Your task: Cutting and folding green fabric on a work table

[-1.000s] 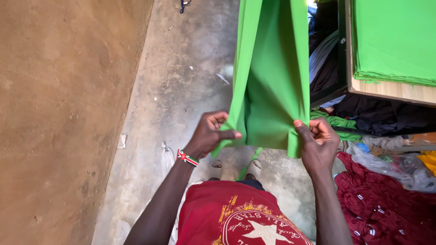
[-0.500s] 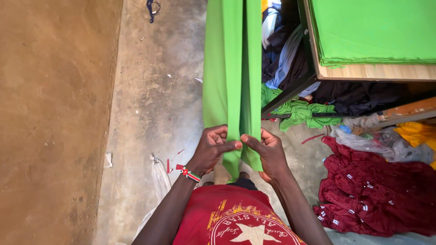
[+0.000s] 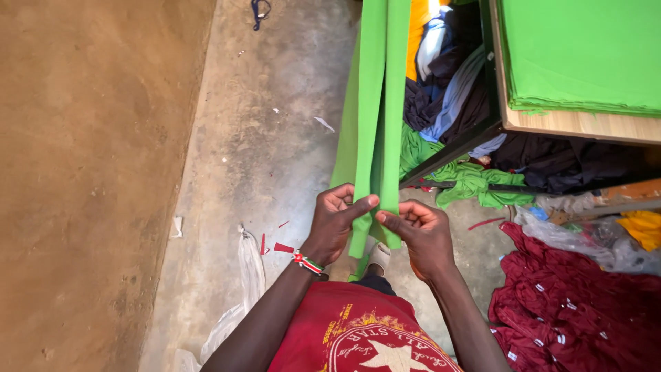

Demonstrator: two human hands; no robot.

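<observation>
At twelve o'clock of the person, green cloth (image 3: 375, 124) hangs folded lengthwise. Left hand (image 3: 335, 224) and right hand (image 3: 421, 234) both pinch its lower edges together, keeping the fold aligned.

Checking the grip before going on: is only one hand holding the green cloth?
No. Both the left hand and the right hand pinch the hanging green cloth at its lower end.

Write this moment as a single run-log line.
left hand: pinching green cloth | right hand: pinching same cloth | cloth: folded narrow, hanging from above | nearby: wooden table, maroon garments
</observation>
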